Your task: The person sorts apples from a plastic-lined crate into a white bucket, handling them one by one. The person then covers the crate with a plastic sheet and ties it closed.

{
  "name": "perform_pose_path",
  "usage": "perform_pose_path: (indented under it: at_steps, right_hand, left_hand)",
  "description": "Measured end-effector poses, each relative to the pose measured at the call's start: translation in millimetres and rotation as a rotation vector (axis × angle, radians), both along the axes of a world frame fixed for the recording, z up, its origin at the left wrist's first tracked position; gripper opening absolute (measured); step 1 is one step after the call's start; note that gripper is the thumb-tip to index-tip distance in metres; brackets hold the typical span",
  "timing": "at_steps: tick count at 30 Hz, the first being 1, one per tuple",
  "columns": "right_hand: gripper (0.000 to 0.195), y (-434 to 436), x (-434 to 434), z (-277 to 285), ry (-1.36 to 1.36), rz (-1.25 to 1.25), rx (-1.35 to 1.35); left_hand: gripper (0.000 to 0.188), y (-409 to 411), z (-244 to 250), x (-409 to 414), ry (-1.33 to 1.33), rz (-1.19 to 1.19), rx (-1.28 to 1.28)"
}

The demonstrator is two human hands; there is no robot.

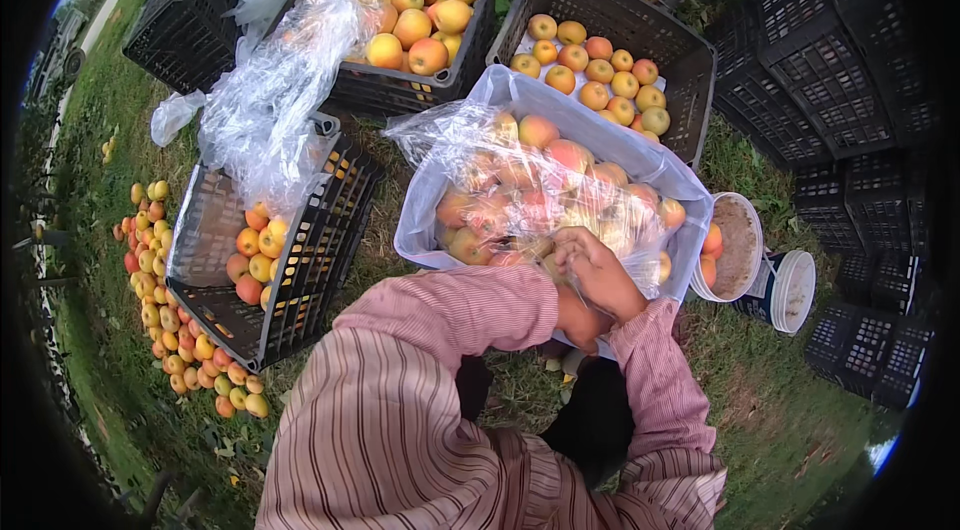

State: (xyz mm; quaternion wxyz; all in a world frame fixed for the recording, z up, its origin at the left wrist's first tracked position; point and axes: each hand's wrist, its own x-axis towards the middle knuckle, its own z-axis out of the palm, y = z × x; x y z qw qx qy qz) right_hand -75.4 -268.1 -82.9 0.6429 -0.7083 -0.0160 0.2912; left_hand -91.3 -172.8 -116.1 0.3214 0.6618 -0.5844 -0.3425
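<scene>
In front of me stands a crate with a pale plastic liner (420,207), full of red and yellow apples (538,130). Clear plastic film (517,192) lies wrinkled over them. My right hand (604,271) is at the liner's near side, its fingers curled on the film. Just below it, and partly hidden by it, my left hand (581,320) lies close to the right sleeve cuff; what its fingers hold cannot be made out. The two hands are crossed close together.
Behind stand an open black crate (679,72) with a layer of apples and a fuller crate (450,87) under bunched film (262,102). At left, a tilted crate (322,230) adjoins apples on the grass (169,320). Buckets (795,290) and stacked crates (817,57) stand at right.
</scene>
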Motion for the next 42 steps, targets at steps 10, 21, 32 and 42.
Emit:
perform_pose_path:
  at_steps: [10,21,32,42]
  right_hand:
    - [0.044,151,71,-30,-0.716,-0.082,-0.776]
    - [0.015,145,70,-17,-0.684,-0.315,-0.177]
    - [0.033,217,46,-79,-0.464,-0.401,-0.099]
    - [0.048,193,-12,-80,-0.427,-0.143,-0.663]
  left_hand:
    - [0.074,318,-57,96,0.735,1.487,0.086]
    - [0.035,209,-51,214,-0.004,1.620,-0.276]
    - [0.023,232,20,201,0.376,1.544,-0.939]
    - [0.047,94,39,120,0.064,0.457,-0.166]
